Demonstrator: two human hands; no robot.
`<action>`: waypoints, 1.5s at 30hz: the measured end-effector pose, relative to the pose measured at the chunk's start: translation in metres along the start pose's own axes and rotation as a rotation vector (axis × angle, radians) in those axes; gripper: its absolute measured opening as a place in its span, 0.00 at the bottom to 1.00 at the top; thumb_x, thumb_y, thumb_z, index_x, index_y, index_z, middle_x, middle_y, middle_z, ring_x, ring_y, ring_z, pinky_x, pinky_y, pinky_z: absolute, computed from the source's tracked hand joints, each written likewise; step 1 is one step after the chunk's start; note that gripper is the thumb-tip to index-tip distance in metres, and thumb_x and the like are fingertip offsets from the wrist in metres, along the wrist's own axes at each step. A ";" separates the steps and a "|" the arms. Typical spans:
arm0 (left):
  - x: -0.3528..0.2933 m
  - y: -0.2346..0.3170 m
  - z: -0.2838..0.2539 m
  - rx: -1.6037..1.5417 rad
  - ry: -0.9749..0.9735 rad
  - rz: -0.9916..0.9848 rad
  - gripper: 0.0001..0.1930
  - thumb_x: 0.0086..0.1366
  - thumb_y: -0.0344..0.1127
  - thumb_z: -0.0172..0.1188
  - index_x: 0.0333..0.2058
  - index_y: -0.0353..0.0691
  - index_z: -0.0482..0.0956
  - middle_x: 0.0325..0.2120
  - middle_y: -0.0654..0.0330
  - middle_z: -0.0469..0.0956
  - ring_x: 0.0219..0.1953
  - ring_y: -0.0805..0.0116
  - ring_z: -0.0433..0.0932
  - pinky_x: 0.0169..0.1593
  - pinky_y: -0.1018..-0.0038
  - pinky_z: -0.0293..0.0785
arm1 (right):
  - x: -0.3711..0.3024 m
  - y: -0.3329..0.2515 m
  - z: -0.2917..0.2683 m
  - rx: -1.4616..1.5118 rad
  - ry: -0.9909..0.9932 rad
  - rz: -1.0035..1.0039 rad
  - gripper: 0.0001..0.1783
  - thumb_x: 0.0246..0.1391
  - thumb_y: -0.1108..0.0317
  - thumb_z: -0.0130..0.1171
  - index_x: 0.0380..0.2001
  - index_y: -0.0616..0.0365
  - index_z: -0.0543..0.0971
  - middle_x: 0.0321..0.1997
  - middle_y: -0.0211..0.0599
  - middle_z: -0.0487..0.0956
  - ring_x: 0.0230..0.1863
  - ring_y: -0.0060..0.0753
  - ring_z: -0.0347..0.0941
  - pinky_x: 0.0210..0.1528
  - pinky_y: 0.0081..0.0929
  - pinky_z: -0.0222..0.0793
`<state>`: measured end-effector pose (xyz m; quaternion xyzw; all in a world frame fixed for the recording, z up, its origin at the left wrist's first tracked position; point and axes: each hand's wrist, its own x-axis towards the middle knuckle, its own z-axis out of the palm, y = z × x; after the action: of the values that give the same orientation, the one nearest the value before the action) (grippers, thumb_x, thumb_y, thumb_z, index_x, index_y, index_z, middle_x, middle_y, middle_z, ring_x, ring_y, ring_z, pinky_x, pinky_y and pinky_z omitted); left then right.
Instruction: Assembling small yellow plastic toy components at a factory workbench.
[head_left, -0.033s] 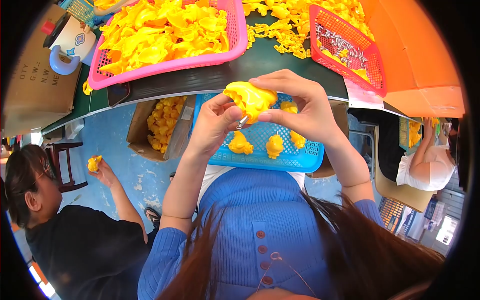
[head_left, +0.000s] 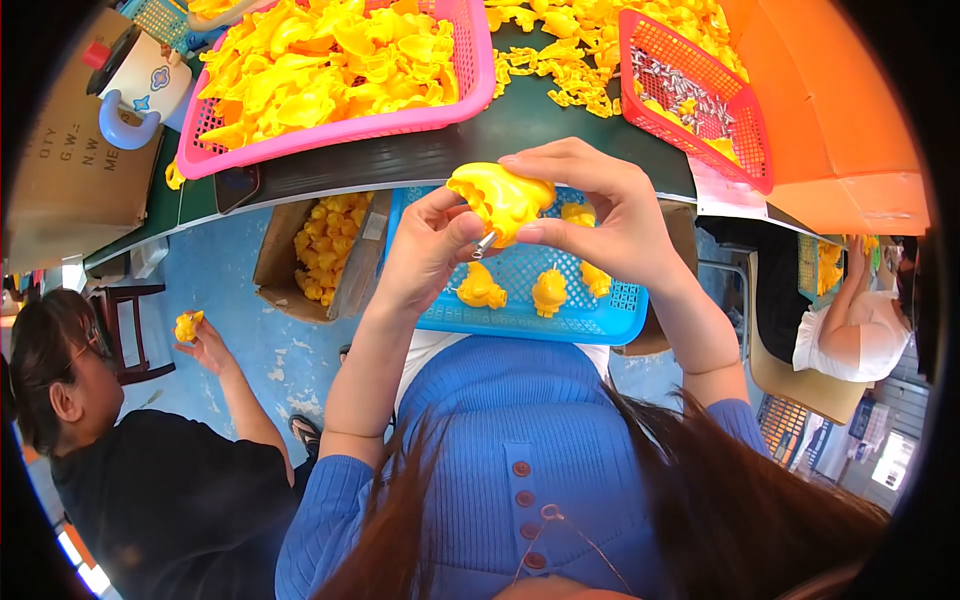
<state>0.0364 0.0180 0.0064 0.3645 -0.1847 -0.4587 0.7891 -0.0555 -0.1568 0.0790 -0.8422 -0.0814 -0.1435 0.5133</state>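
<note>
Between my two hands is a rounded yellow plastic figure part (head_left: 505,195), held above a blue perforated basket on my lap. My left hand (head_left: 432,245) pinches its lower left side, where a small silver metal pin (head_left: 485,243) sticks out toward me. My right hand (head_left: 605,205) is closed on its right side, fingers over the top and thumb below. In the blue basket (head_left: 585,325) lie several small yellow figures (head_left: 549,291), some with a metal pin on top.
On the green table (head_left: 545,125) stand a pink basket (head_left: 330,135) heaped with yellow parts and a red-pink basket (head_left: 700,100) of silver pins. A mug (head_left: 150,85) is at far left, a carton of yellow figures (head_left: 325,250) below. Left, a person (head_left: 150,450) holds a yellow piece.
</note>
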 end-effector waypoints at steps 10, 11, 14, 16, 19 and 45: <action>0.000 -0.002 -0.003 0.020 -0.016 0.003 0.25 0.56 0.41 0.62 0.48 0.33 0.69 0.39 0.56 0.76 0.40 0.69 0.77 0.44 0.71 0.76 | -0.002 -0.001 0.000 -0.033 -0.050 0.030 0.25 0.38 0.74 0.66 0.45 0.61 0.76 0.43 0.39 0.76 0.46 0.30 0.70 0.50 0.24 0.64; 0.000 -0.002 -0.003 0.025 -0.006 -0.011 0.25 0.56 0.41 0.62 0.48 0.33 0.69 0.39 0.56 0.76 0.40 0.69 0.77 0.44 0.71 0.76 | -0.002 -0.001 0.001 -0.033 -0.050 0.030 0.25 0.38 0.74 0.66 0.45 0.61 0.76 0.43 0.39 0.76 0.46 0.30 0.70 0.50 0.24 0.64; 0.000 -0.003 -0.001 0.013 0.005 -0.010 0.25 0.55 0.42 0.63 0.48 0.33 0.69 0.39 0.56 0.76 0.40 0.69 0.77 0.44 0.71 0.76 | -0.003 0.001 0.002 0.031 -0.039 0.091 0.25 0.38 0.74 0.66 0.45 0.62 0.76 0.44 0.40 0.75 0.47 0.30 0.70 0.51 0.24 0.64; 0.001 -0.003 0.000 -0.004 0.006 0.004 0.25 0.55 0.42 0.63 0.48 0.33 0.69 0.39 0.55 0.76 0.40 0.69 0.77 0.44 0.72 0.76 | -0.005 0.004 0.003 0.082 -0.003 0.092 0.25 0.38 0.75 0.66 0.45 0.62 0.75 0.44 0.41 0.74 0.47 0.30 0.70 0.51 0.24 0.64; 0.001 -0.002 -0.001 0.008 -0.009 0.006 0.26 0.54 0.42 0.63 0.48 0.33 0.69 0.39 0.56 0.76 0.41 0.69 0.77 0.44 0.72 0.76 | -0.005 0.001 0.002 0.071 -0.013 0.109 0.26 0.37 0.75 0.67 0.45 0.63 0.75 0.44 0.41 0.74 0.47 0.30 0.70 0.51 0.24 0.64; -0.003 0.007 0.010 -0.053 0.017 -0.104 0.21 0.60 0.40 0.57 0.49 0.36 0.70 0.43 0.61 0.74 0.44 0.75 0.73 0.50 0.75 0.70 | -0.001 0.003 -0.005 -0.044 -0.036 0.007 0.25 0.37 0.74 0.67 0.44 0.60 0.76 0.44 0.40 0.75 0.48 0.30 0.70 0.50 0.24 0.65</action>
<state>0.0325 0.0181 0.0182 0.3563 -0.1463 -0.5008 0.7751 -0.0565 -0.1627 0.0779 -0.8561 -0.0845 -0.1282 0.4935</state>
